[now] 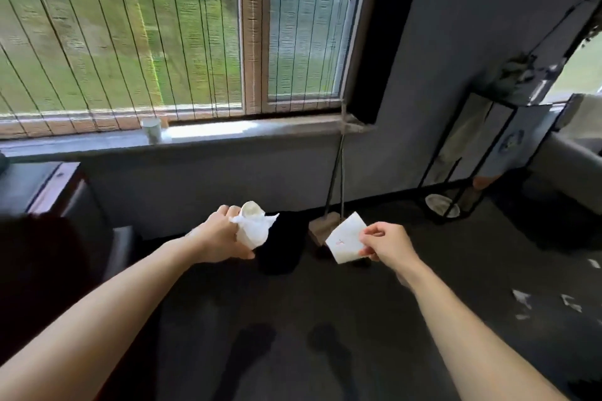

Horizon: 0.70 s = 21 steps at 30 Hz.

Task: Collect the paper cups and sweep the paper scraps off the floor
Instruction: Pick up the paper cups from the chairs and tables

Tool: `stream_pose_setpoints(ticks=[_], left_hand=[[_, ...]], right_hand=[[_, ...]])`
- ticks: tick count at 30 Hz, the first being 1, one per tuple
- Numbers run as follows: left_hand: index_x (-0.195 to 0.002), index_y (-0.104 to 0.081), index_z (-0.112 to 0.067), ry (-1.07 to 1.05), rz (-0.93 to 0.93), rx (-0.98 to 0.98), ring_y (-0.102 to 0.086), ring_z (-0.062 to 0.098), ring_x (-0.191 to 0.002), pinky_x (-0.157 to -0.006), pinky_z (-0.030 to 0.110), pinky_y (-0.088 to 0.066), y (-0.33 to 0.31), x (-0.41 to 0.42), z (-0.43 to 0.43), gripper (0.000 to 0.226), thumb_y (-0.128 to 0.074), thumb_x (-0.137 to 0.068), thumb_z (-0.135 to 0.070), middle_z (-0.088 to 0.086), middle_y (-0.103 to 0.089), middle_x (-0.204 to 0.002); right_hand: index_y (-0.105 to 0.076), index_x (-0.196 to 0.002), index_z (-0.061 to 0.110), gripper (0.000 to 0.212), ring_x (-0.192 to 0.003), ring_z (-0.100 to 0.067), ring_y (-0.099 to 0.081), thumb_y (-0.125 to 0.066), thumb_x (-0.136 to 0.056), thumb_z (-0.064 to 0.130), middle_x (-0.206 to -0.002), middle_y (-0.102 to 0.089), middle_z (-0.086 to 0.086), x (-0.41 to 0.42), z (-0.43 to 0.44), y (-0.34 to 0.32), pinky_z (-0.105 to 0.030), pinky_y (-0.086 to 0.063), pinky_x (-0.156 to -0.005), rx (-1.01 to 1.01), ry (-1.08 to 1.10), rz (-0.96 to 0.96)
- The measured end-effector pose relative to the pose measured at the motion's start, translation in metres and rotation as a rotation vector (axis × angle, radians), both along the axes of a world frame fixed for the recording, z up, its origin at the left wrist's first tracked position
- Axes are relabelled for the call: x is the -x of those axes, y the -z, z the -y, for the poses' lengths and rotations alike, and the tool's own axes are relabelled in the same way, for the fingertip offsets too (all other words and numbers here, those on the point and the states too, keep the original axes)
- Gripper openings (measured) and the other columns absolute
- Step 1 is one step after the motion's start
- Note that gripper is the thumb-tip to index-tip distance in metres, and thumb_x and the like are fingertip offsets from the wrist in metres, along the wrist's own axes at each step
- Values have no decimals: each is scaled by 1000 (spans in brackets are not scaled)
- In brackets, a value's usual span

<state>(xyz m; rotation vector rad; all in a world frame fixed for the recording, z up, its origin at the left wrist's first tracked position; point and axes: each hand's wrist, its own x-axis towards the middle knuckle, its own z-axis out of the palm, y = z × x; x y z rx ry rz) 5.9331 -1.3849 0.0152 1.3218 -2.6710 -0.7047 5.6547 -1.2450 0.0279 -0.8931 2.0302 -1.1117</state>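
My left hand [221, 238] grips a white paper cup [252, 228] with crumpled paper stuffed in its mouth. My right hand [387, 246] pinches a second white paper cup [345, 238], tilted on its side, by its rim. Both cups hang in the air above a black bin [281, 244] on the dark floor. A third pale cup [152, 129] stands on the windowsill. Several white paper scraps [521, 298] lie on the floor at the right. A broom and dustpan [325, 221] lean against the wall below the window.
A dark cabinet [39, 185] stands at the left. A black metal rack [469, 153] with a round white thing [441, 205] at its foot stands at the right wall. The grey windowsill [228, 137] runs under a barred window.
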Motion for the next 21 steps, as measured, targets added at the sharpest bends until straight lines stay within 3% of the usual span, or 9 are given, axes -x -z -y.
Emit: stream_pose_setpoints(ticks=[4, 7, 9, 11, 14, 19, 21], left_hand=[[-79, -42, -28, -39, -66, -82, -45, 17, -83, -70, 33, -45, -14, 38, 60, 34, -75, -68, -29, -3, -46, -85], [-99, -52, -24, -72, -101, -133, -56, 17, -79, -65, 34, -52, -6, 65, 102, 41, -78, -67, -22, 2, -52, -93], [-109, -49, -28, -118, -58, -143, -55, 10, -82, -62, 25, -48, 3, 83, 132, 48, -76, -70, -27, -2, -48, -100], [-119, -44, -34, -192, -27, -186, -54, 7, -88, -67, 21, -46, 13, 102, 161, 55, -74, -73, -31, -7, -43, -109], [-127, -38, -28, -349, -10, -258, -55, 10, -94, -79, 27, -49, 33, 132, 205, 63, -74, -75, -34, -8, -45, -116], [-123, -33, -10, -480, -5, -376, -57, 8, -85, -80, 25, -48, 70, 167, 257, 64, -69, -76, -36, -9, -58, -92], [-111, -40, -16, -488, -2, -385, -58, 7, -84, -76, 24, -50, 88, 178, 275, 53, -70, -73, -37, -7, -58, -92]], right_hand=[[-61, -75, 14, 16, -51, -8, -61, -63, -88, 6, -69, -62, -2, 38, 92, -3, -17, -43, -41, -10, -89, 0], [-63, -75, 11, 13, -54, -10, -61, -63, -88, 7, -70, -63, -4, 68, 154, 12, -21, -43, -43, -73, -182, -13], [-62, -74, 12, 15, -55, -12, -60, -63, -88, 7, -68, -62, -2, 87, 200, 25, -23, -44, -49, -91, -242, -24], [-60, -73, 13, 17, -54, -12, -60, -62, -88, 6, -69, -62, -1, 106, 246, 38, -22, -43, -52, -101, -301, -37], [-59, -77, 11, 15, -56, -12, -60, -58, -89, 2, -72, -60, -2, 138, 313, 56, -15, -43, -48, -151, -407, -37], [-59, -71, 15, 20, -51, -7, -60, -58, -89, 4, -69, -60, 1, 175, 400, 82, -10, -43, -45, -211, -540, -105], [-60, -74, 14, 17, -54, -8, -61, -59, -89, 6, -69, -61, 1, 182, 433, 103, -11, -45, -48, -229, -589, -119]])
